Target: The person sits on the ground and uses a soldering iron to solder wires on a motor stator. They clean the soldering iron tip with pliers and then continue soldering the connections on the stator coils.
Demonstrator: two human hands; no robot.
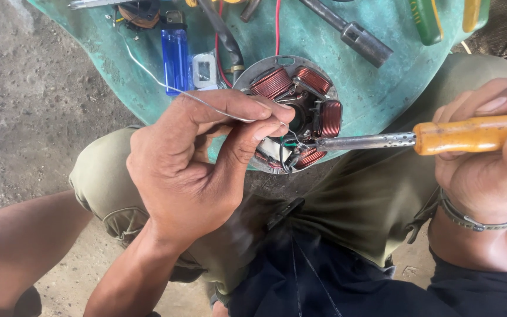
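My left hand pinches a thin silver solder wire between thumb and forefinger, its end held at the stator plate. The plate is a round metal disc with several copper coils and small black and green leads. My right hand grips the orange wooden handle of a soldering iron. The iron's metal shaft points left, and its tip meets the wires at the plate's lower middle, right by my left fingertips.
The plate lies at the near edge of a green round stool top. On it are a blue lighter, a socket wrench, red wires, and green and yellow tool handles. My knees in olive trousers are below; concrete floor left.
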